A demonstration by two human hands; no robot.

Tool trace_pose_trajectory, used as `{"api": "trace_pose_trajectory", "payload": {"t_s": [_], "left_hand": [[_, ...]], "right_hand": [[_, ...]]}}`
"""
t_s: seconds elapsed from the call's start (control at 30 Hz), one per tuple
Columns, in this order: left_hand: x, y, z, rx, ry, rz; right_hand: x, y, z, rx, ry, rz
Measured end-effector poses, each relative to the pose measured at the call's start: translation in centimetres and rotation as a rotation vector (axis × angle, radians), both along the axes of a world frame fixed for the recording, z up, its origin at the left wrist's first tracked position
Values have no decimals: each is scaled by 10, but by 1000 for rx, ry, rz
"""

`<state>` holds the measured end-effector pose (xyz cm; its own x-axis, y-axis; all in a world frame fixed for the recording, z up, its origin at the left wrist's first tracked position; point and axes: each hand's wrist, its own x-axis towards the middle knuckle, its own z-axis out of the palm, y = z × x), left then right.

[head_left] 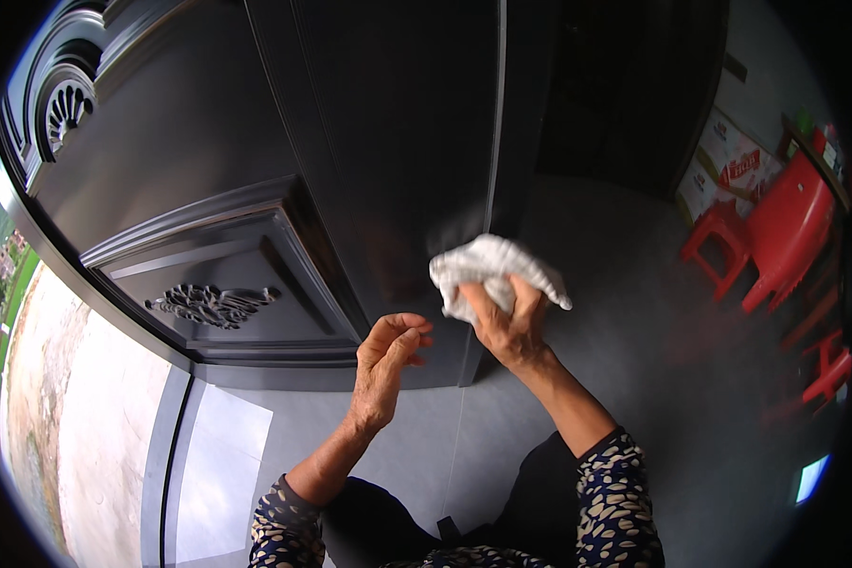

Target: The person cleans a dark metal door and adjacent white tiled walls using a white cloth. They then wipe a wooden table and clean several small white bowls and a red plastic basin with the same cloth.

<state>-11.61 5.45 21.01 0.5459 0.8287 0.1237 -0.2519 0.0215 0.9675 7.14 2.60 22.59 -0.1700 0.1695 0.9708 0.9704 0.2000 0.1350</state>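
My right hand [509, 317] is closed round a bunched white cloth [488, 257]. The cloth lies against the dark door [388, 170] at its lower right edge, or just off it; I cannot tell which. Left of it, my left hand [388, 355] hangs in front of the door with its fingers loosely bent and a little apart, holding nothing. A raised panel [256, 256] with a carved floral ornament [213, 305] fills the door's lower left part.
Red plastic chairs [793, 227] and a red stool [719, 248] stand at the right, near a printed cardboard box [734, 156]. A doorsill [166, 464] runs along the left, with bright paving [104, 398] outside. Grey floor tiles [388, 483] lie below.
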Motion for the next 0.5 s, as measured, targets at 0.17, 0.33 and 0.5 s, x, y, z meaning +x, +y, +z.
{"api": "trace_pose_trajectory", "payload": {"t_s": [0.17,0.33,0.5], "left_hand": [[2,1,1,171,9,25],[-3,12,24,636,27,190],[39,13,74,1563,197,556]], "right_hand": [[46,-50,-104,-594,131,216],[82,-48,-19,-304,856,380],[53,17,87,-109,968,995]]}}
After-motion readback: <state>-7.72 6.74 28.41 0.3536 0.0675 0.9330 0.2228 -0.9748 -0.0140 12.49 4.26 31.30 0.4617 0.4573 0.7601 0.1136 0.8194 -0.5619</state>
